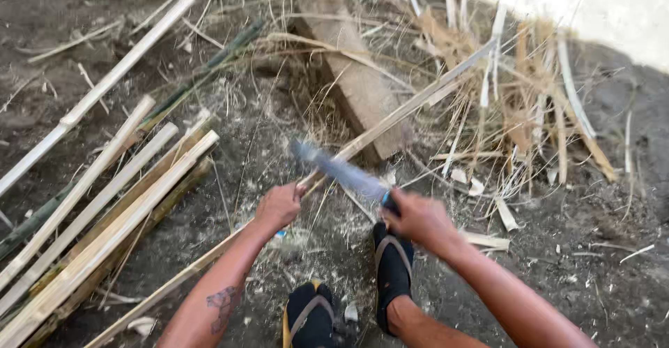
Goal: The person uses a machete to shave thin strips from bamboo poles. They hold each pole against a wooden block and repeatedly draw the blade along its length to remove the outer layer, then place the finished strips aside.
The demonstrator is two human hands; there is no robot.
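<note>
My left hand [279, 206] grips a long thin bamboo strip [411, 104] that runs from the lower left up to the right across a wooden block [355, 76]. My right hand [417, 220] holds the handle of a big knife [341, 170], whose blurred blade points up-left and crosses the strip just above my left hand. My two feet in black sandals [391, 264] stand on the dirt below the hands.
Several split bamboo poles [104, 201] lie stacked on the left. A heap of thin bamboo slivers and shavings [529, 111] covers the ground at upper right. A pale wall [613, 6] rises at the top right corner.
</note>
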